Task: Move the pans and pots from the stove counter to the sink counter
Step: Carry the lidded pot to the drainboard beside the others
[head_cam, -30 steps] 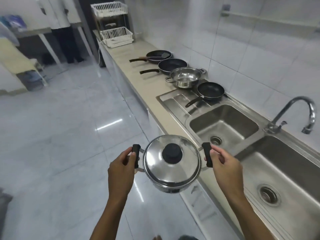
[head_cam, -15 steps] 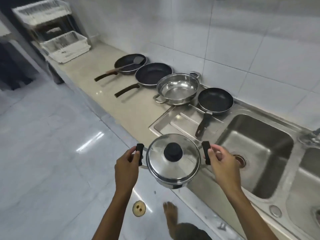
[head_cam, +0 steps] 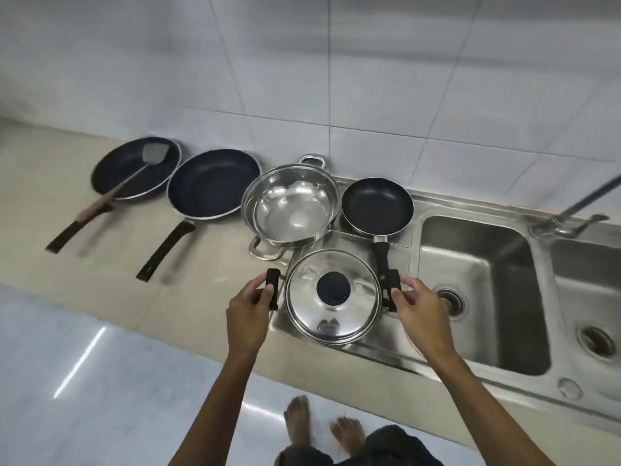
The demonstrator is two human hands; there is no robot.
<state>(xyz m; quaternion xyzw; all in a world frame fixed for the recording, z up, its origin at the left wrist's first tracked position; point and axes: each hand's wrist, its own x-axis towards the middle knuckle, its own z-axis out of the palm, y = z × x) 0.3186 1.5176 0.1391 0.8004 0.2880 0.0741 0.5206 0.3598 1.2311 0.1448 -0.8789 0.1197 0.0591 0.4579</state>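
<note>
I hold a lidded steel pot with a black knob over the sink's steel drainboard. My left hand grips its left black handle and my right hand grips the right one. Behind it along the wall stand a small black frying pan, an open steel pot, a larger black pan and a black pan with a spatula lying in it. Whether the lidded pot touches the drainboard, I cannot tell.
A double steel sink with a tap lies to the right. The beige counter runs to the left, its edge close to my bare feet. White tiled wall rises behind.
I have turned to face the counter and carried the lidded pot forward from over the floor to over the drainboard, in front of the open steel pot and the small pan.
</note>
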